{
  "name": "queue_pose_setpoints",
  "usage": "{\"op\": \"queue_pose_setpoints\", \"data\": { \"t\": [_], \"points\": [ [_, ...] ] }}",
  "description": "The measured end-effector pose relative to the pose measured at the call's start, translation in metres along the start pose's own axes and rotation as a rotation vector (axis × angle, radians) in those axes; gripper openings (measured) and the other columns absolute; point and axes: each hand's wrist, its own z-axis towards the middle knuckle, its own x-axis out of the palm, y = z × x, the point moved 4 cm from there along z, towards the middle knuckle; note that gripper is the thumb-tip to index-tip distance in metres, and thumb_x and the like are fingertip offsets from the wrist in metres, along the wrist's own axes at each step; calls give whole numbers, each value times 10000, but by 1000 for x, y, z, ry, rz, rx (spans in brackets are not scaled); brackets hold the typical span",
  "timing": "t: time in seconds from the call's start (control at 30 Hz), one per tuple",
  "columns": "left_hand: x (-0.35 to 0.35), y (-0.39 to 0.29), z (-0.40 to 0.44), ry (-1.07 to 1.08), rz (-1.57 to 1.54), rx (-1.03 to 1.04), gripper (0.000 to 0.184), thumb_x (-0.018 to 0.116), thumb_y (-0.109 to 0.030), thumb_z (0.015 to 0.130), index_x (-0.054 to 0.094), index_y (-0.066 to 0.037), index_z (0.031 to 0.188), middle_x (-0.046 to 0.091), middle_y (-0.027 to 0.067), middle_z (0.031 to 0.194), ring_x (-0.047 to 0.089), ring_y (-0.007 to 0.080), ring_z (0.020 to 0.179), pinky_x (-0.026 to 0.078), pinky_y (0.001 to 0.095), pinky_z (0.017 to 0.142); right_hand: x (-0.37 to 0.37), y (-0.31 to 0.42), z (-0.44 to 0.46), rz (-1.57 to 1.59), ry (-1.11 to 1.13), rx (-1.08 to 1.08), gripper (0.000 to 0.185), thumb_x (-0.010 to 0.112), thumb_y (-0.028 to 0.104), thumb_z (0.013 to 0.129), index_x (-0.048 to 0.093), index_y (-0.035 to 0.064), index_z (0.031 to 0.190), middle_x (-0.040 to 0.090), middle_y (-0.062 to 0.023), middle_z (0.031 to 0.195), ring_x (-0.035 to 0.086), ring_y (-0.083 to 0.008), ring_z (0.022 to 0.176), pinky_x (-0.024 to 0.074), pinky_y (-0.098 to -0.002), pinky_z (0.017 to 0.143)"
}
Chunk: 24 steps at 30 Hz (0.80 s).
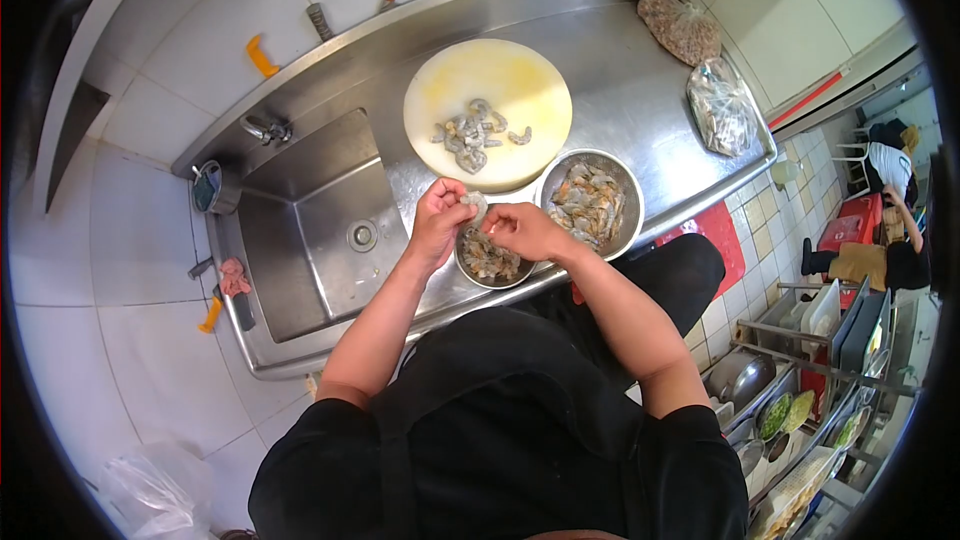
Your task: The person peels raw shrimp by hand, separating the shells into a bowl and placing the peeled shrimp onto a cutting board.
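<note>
My left hand pinches a pale, peeled-looking shrimp between thumb and fingers. Close beside it, the fingers of my right hand are pressed together; whatever they grip is too small to make out. Below both hands sits a small metal bowl with brownish shrimp shells in it, partly covered by my right hand. To the right, a larger metal bowl holds unpeeled shrimp. Beyond my hands, a heap of grey peeled shrimp lies on a round white cutting board.
A steel sink basin with a faucet is on the left. Two filled plastic bags lie at the counter's far right. Shelving with food containers stands at lower right. Another person sits in the background.
</note>
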Motion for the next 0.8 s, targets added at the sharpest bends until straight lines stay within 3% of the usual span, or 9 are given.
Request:
{"op": "queue_pose_setpoints", "data": {
  "t": [0.03, 0.1, 0.33, 0.53, 0.6, 0.73, 0.8],
  "points": [
    [0, 2, 1, 1, 0, -1, 278, 708, 67, 873, 561, -93, 1046, 668, 7, 963, 646, 81, 854, 519, 248, 771, 0, 4, 0, 0, -1, 1, 173, 715, 188, 939, 723, 35, 1020, 732, -63, 890, 675, -168, 775, 549, -339, 782],
    [-4, 6, 3, -63, 70, 27, 283, 742, 56, 850, 566, -82, 1024, 654, 5, 941, 626, 71, 822, 509, 238, 741, 0, 7, 0, 361, -20, 120, 195, 674, 203, 1014, 689, 11, 1042, 705, -33, 868, 648, -113, 783, 537, -303, 739],
    [-2, 6, 1, -91, 293, 113, 282, 779, 30, 838, 582, -68, 1014, 644, 12, 945, 607, 60, 838, 517, 233, 739, -2, 11, 2, 372, -158, 61, 188, 643, 194, 1055, 673, 8, 1051, 676, -13, 838, 621, -77, 757, 520, -270, 693],
    [2, -11, -8, 38, 468, 40, 292, 772, 2, 898, 646, -23, 1160, 683, 31, 1013, 660, 87, 918, 559, 258, 823, -7, 2, 2, 282, -155, 74, 218, 672, 226, 1038, 682, 13, 995, 641, -6, 766, 574, -64, 700, 474, -272, 643],
    [2, -13, -10, 96, 569, 11, 290, 788, -52, 917, 675, -6, 1181, 706, 29, 1005, 662, 80, 908, 559, 258, 818, -7, 5, 2, 98, -56, 18, 261, 672, 258, 1035, 673, 6, 967, 616, -32, 723, 535, -68, 677, 440, -295, 618],
    [-1, -14, -11, 84, 696, 30, 264, 801, -101, 906, 707, 11, 1126, 725, 32, 945, 662, 70, 829, 573, 253, 775, -10, 24, -4, -4, -15, 48, 271, 657, 266, 1038, 669, 5, 967, 583, -76, 699, 515, -100, 663, 437, -332, 613],
    [1, -21, -12, 29, 919, 95, 244, 787, -121, 906, 732, 19, 1097, 742, 37, 909, 658, 71, 795, 573, 260, 769, -13, 31, -5, -45, -38, -2, 281, 637, 273, 1046, 687, 1, 999, 594, -118, 701, 552, -146, 668, 462, -362, 632]
  ]
}}
